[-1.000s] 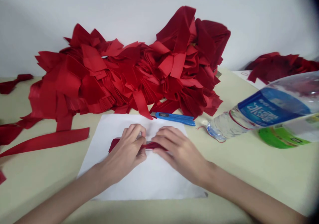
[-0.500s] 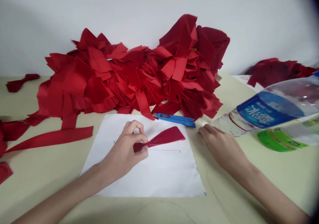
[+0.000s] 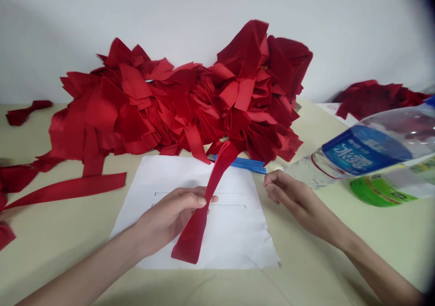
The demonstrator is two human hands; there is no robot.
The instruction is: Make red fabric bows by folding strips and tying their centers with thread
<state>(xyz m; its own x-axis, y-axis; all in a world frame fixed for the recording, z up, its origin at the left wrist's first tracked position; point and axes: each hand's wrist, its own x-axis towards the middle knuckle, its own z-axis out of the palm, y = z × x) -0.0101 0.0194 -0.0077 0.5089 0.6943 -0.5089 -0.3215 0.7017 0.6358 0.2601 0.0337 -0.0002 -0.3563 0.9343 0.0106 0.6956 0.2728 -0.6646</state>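
Between its thumb and fingers, my left hand [image 3: 166,217] pinches a red ribbon [image 3: 190,238] at its narrow middle. The ribbon is folded into a flat loop and slants upright over a white paper sheet [image 3: 241,247] with printed bracket lines. My right hand [image 3: 294,195] is at the paper's right side, its thumb and fingers curled together; whatever lies in them is too small or hidden to tell. Just beyond it is a blue utility knife [image 3: 251,164], partly covered by the ribbon's upper end.
A large heap of red ribbon pieces [image 3: 176,106] spreads along the wall. Loose red strips [image 3: 74,191] lie at left, with a pinched red bow [image 3: 27,113] behind. On the right lie a blue-labelled plastic bottle [image 3: 367,152], a green-labelled bottle [image 3: 380,191] and another red pile [image 3: 380,98].
My left hand has turned the ribbon from lying sideways to slanting upright, its lower end swinging toward me. My right hand has lifted slightly and rolled, showing its thumb side.
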